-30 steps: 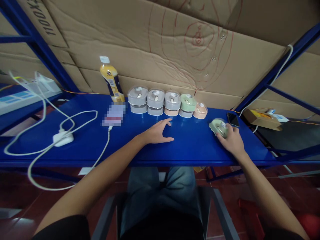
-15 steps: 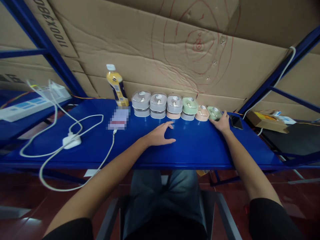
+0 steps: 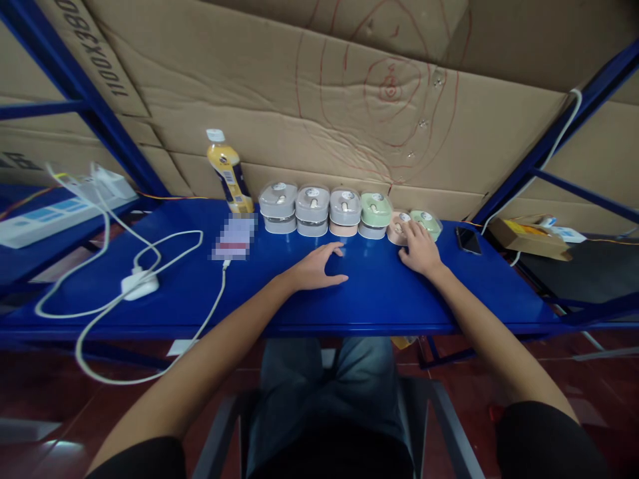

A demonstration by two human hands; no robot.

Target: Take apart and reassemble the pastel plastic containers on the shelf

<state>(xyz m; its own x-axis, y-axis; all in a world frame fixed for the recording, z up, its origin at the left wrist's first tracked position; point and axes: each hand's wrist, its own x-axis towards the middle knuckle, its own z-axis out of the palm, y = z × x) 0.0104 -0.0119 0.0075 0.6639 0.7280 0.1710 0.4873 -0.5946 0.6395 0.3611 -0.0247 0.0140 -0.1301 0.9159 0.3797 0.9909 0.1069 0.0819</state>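
Observation:
Along the back of the table stands a row of small rounded boxes with clear lids. The leftmost grey box (image 3: pixel 278 199), a second grey box (image 3: pixel 312 201), a third grey box (image 3: pixel 345 206) and a green box (image 3: pixel 376 208) each sit on top of another box. At the right end are a single pink box (image 3: pixel 397 229) and a single green box (image 3: pixel 427 223). My right hand (image 3: pixel 422 249) is at the pink box's right side, fingers over its edge and thumb apart, partly covering both single boxes. My left hand (image 3: pixel 319 267) hovers or rests before the row, open, holding nothing.
A yellow drink bottle (image 3: pixel 229 174) stands left of the row, with a blurred-out flat item (image 3: pixel 234 238) before it. White cables and a charger (image 3: pixel 140 285) lie on the left. A phone (image 3: pixel 468 240) lies at right. Cardboard (image 3: pixel 249 86) walls the back.
My right hand has moved left from the single green box to the pink box. The left hand keeps its pose. The whole view has shifted slightly.

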